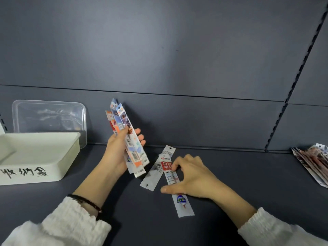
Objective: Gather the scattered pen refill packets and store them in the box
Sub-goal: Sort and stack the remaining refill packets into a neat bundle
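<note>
My left hand holds a fanned bunch of several pen refill packets upright above the dark shelf. My right hand rests on the shelf with its fingers spread over a red-and-white refill packet; the fingertips touch its red label and the thumb lies beside it. A second packet, white and grey, lies slanted under that one's upper end. The white storage box with black handwriting on its front stands at the left and looks empty inside.
A clear plastic lid leans against the back panel behind the box. A pile of more packets lies at the far right edge of the shelf. The grey back panel rises right behind the shelf.
</note>
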The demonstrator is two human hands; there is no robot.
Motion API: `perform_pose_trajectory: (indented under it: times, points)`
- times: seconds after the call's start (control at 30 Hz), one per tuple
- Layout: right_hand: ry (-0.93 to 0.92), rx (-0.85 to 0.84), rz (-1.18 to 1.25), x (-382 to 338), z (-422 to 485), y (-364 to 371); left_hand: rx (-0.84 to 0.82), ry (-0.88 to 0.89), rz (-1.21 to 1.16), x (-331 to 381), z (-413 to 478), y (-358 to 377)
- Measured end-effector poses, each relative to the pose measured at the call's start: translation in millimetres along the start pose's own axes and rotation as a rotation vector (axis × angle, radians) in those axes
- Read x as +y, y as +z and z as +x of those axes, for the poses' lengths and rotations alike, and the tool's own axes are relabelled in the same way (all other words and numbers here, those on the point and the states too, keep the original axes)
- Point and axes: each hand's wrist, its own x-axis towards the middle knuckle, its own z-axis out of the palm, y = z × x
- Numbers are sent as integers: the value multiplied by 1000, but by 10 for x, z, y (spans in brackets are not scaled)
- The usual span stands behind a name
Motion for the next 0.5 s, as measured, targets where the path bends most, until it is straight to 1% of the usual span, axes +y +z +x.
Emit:
perform_pose_trajectory:
  times: [0.07, 0.2, 0.33, 0.4, 0.47, 0.5]
  points:
    - [2, -47, 3, 20, -5, -39, -5, -11, 11, -22, 31, -33]
    - [37, -16, 196, 101, 26, -109, -116, -80, 2, -77, 47, -21]
    - [41, 25, 285, 173, 59, -101, -169, -178, 63, -132, 21, 22]
    - [3, 126, 340, 188, 68, -103, -207, -197, 112, -149, 0, 30]
    - [-81, 304, 376, 214, 78, -124, -209, -162, 216, -155, -6, 29]
    - [-126, 388, 354, 230, 84, -142, -184, -130, 258, -144, -10, 29]
